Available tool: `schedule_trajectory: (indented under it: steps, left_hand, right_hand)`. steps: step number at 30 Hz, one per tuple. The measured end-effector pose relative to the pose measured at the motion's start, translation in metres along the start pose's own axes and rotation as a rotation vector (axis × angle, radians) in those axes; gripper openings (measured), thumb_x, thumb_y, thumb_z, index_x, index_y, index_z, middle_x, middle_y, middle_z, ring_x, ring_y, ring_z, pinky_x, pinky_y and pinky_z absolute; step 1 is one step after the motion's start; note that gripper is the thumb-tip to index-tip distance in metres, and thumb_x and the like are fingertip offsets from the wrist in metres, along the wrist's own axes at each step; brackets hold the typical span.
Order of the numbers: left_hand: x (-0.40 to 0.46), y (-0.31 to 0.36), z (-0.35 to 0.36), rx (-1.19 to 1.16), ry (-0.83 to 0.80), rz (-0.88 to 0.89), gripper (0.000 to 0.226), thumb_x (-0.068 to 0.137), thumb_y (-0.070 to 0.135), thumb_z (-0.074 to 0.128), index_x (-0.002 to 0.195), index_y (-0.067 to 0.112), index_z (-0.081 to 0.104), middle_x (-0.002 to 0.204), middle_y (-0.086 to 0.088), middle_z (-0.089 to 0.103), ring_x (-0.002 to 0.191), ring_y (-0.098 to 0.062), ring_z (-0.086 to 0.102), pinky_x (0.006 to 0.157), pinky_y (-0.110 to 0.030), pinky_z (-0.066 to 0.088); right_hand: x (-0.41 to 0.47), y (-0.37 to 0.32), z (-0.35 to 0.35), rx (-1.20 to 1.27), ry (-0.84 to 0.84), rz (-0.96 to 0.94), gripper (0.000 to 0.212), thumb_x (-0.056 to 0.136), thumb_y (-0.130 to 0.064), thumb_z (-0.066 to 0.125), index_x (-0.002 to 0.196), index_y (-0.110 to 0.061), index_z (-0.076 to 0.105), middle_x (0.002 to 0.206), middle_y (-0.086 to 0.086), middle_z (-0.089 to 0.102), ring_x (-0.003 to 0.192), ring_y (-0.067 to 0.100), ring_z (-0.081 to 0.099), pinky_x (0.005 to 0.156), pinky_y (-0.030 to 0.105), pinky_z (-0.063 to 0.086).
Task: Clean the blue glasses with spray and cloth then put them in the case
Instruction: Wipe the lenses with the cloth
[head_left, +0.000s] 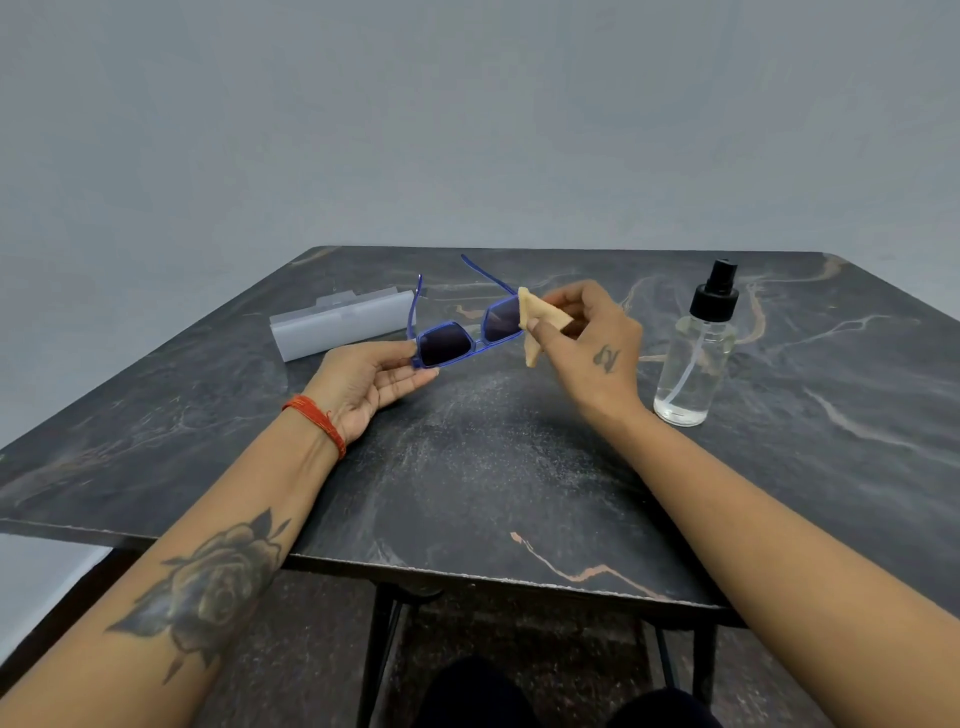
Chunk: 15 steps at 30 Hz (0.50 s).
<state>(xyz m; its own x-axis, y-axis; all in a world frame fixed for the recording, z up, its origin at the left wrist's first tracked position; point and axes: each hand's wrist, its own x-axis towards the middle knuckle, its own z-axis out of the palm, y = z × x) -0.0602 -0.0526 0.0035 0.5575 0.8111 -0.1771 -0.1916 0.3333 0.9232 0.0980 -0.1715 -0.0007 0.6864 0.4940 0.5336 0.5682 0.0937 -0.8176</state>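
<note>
Now the fingers (558, 304) of the right hand (597, 348) pinch a folded beige cloth (537, 325) and press it on one lens of the blue glasses (467, 338). The fingers of the left hand (363, 382) hold the glasses at the other end of the frame, thumb on top and straight fingers under it. The glasses are in the air over the middle of the table (493, 467), with both temples open and pointing to the far edge. A grey case (340, 323) lies closed on the table near the far left corner, just behind the left hand. A clear spray bottle (698, 353) with black cap stands upright toward the right edge, near the right wrist. An orange thread band (317, 421) is around the left wrist.
</note>
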Motion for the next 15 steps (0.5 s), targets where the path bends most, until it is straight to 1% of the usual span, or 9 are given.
schedule_trajectory:
  steps: [2,3,5,6,7,9,12,13,15]
  left_hand:
    - [0.0,0.0,0.0,0.001,0.011,0.018,0.006,0.085,-0.005,0.053,0.084,-0.005,0.059,0.063,-0.01,0.071,0.06,-0.017,0.07,0.053,-0.021,0.056]
    - [0.0,0.0,0.0,0.001,0.015,0.028,0.006,0.085,-0.005,0.053,0.084,-0.005,0.059,0.064,-0.01,0.071,0.06,-0.017,0.07,0.053,-0.022,0.056]
    - [0.0,-0.001,0.0,0.003,0.022,0.043,0.005,0.085,-0.005,0.054,0.084,-0.005,0.059,0.065,-0.01,0.071,0.062,-0.017,0.07,0.055,-0.023,0.057]
    - [0.0,0.0,0.0,0.005,0.026,0.049,0.005,0.085,-0.005,0.054,0.084,-0.005,0.059,0.066,-0.01,0.072,0.063,-0.018,0.071,0.055,-0.023,0.057]
    - [0.0,0.0,0.0,0.011,0.029,0.057,0.005,0.085,-0.005,0.055,0.084,-0.004,0.059,0.067,-0.01,0.072,0.064,-0.018,0.071,0.055,-0.023,0.057]
    - [-0.001,-0.001,0.001,0.028,0.032,0.072,0.005,0.084,-0.005,0.055,0.083,-0.003,0.06,0.07,-0.01,0.072,0.066,-0.018,0.071,0.055,-0.023,0.057]
    - [-0.002,-0.001,0.002,0.043,0.035,0.079,0.005,0.084,-0.004,0.056,0.084,-0.003,0.06,0.073,-0.011,0.071,0.065,-0.017,0.071,0.055,-0.022,0.056]
    - [-0.002,-0.001,0.002,0.049,0.034,0.08,0.005,0.085,-0.004,0.056,0.084,-0.003,0.061,0.073,-0.011,0.07,0.065,-0.017,0.07,0.055,-0.022,0.056]
    - [-0.002,-0.001,0.003,0.059,0.033,0.083,0.005,0.085,-0.004,0.056,0.083,-0.002,0.06,0.071,-0.01,0.07,0.064,-0.016,0.07,0.056,-0.022,0.057]
  right_hand:
    - [-0.002,-0.004,-0.002,0.129,-0.012,0.073,0.018,0.075,-0.014,0.071,0.078,-0.026,0.058,0.084,0.0,0.069,0.08,0.019,0.067,0.07,0.032,0.057]
    - [-0.002,-0.007,-0.003,0.194,-0.024,0.105,0.016,0.076,-0.014,0.072,0.08,-0.023,0.059,0.087,0.005,0.07,0.081,0.02,0.068,0.069,0.034,0.058]
    - [-0.005,-0.013,-0.005,0.292,-0.075,0.155,0.013,0.077,-0.011,0.072,0.086,-0.012,0.063,0.088,0.012,0.07,0.079,0.02,0.068,0.063,0.028,0.058]
    - [-0.005,-0.015,-0.006,0.303,-0.109,0.157,0.013,0.077,-0.01,0.073,0.087,-0.01,0.064,0.087,0.012,0.07,0.077,0.02,0.068,0.062,0.026,0.058]
    - [-0.006,-0.017,-0.007,0.28,-0.147,0.134,0.013,0.076,-0.011,0.074,0.086,-0.01,0.066,0.085,0.012,0.07,0.075,0.021,0.068,0.062,0.027,0.057]
    - [-0.008,-0.022,-0.009,0.153,-0.244,0.036,0.012,0.073,-0.016,0.076,0.083,-0.016,0.069,0.081,0.007,0.072,0.073,0.021,0.067,0.065,0.029,0.056]
    - [-0.015,-0.026,-0.014,-0.02,-0.374,-0.103,0.011,0.072,-0.018,0.077,0.082,-0.021,0.072,0.076,-0.004,0.07,0.067,0.008,0.061,0.061,0.019,0.049]
    - [-0.017,-0.026,-0.015,-0.054,-0.404,-0.145,0.013,0.071,-0.018,0.077,0.083,-0.022,0.074,0.074,-0.006,0.068,0.067,0.006,0.061,0.061,0.02,0.049]
    - [-0.02,-0.026,-0.017,-0.118,-0.448,-0.216,0.015,0.07,-0.018,0.078,0.085,-0.022,0.075,0.078,-0.006,0.067,0.072,0.008,0.062,0.067,0.026,0.053]
